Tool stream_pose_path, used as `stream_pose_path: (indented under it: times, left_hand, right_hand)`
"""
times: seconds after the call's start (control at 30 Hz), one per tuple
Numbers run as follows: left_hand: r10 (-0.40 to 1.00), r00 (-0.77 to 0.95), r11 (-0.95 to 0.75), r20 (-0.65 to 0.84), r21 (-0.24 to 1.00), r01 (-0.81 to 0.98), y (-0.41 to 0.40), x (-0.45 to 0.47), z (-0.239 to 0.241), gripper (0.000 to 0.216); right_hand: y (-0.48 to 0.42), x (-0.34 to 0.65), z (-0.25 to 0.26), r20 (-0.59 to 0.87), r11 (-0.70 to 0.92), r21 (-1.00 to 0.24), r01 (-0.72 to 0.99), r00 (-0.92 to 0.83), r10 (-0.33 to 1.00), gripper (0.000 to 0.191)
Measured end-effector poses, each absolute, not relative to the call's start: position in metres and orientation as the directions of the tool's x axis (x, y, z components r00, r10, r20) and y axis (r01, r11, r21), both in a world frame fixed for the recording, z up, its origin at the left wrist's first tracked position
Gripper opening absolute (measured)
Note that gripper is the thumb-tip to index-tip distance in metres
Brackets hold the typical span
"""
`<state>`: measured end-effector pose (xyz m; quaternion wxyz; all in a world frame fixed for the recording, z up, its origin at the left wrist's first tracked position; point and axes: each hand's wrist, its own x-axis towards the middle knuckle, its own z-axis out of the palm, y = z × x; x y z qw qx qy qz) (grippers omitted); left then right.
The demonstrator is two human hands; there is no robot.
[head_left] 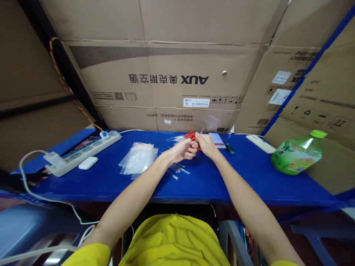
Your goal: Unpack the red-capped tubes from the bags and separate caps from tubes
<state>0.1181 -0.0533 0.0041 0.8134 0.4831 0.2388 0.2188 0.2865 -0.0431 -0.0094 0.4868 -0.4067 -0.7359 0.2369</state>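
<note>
My left hand [185, 150] is closed, its fingers curled in toward the other hand over the blue table. Against it, my right hand [205, 145] is closed in a pinch. A thin pale tip sticks up beside the right hand, and a bit of red shows below the fingers; most of whatever they grip is hidden. Just behind the hands lies a bunch of slim red-handled pieces [189, 135] with clear or pale shafts. Loose clear tubes [177, 170] lie under and in front of the left wrist. Left of them is a pile of clear zip bags [140, 159].
A phone [217, 140] and a green-handled tool [230, 149] lie right of the hands. Farther right are a white slab-like device [260, 143] and a green bottle [298, 155]. At left sit a power strip [85, 153] and a white earbud case [88, 163]. Cardboard [166, 22] walls the back.
</note>
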Motion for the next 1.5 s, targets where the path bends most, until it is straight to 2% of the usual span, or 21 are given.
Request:
stream_pose_path:
  times: [0.5,0.67,0.73,0.87,1.07,1.23,1.4,1.5]
  left_hand:
    - [0.691,0.708,0.335,-0.148,0.933,-0.131,-0.057,0.128,0.003,0.015]
    - [0.719,0.692,0.260,-0.062,0.948,-0.185,-0.059,0.131,0.001,0.010]
    - [0.727,0.686,0.174,0.004,0.966,-0.191,-0.060,0.131,0.002,0.012]
    - [0.742,0.646,-0.103,0.179,0.983,-0.154,-0.060,0.131,0.001,0.021]
    - [0.681,0.628,-0.404,0.378,0.908,-0.108,-0.058,0.129,-0.002,0.045]
    - [0.656,0.624,-0.486,0.424,0.870,-0.080,-0.058,0.127,0.000,0.048]
    - [0.643,0.647,-0.494,0.409,0.868,-0.057,-0.060,0.123,0.000,0.046]
    - [0.646,0.634,-0.558,0.426,0.830,0.012,-0.060,0.121,0.004,0.046]
  right_hand:
    - [-0.046,0.283,-0.005,0.586,0.567,-0.679,0.467,-0.122,0.801,0.064]
    - [-0.041,0.287,-0.007,0.595,0.554,-0.701,0.448,-0.061,0.802,0.061]
    - [-0.039,0.288,-0.008,0.574,0.525,-0.748,0.405,-0.002,0.819,0.061]
    - [-0.034,0.287,-0.012,0.484,0.448,-0.845,0.293,0.061,0.873,0.059]
    - [-0.035,0.277,-0.012,0.337,0.332,-0.942,0.054,0.131,0.932,0.050]
    - [-0.045,0.271,0.000,0.132,0.136,-0.970,-0.200,0.033,0.991,0.047]
    - [-0.050,0.269,0.004,0.071,0.056,-0.952,-0.300,-0.037,0.997,0.046]
    - [-0.047,0.270,0.003,0.083,0.069,-0.954,-0.293,-0.034,0.996,0.045]
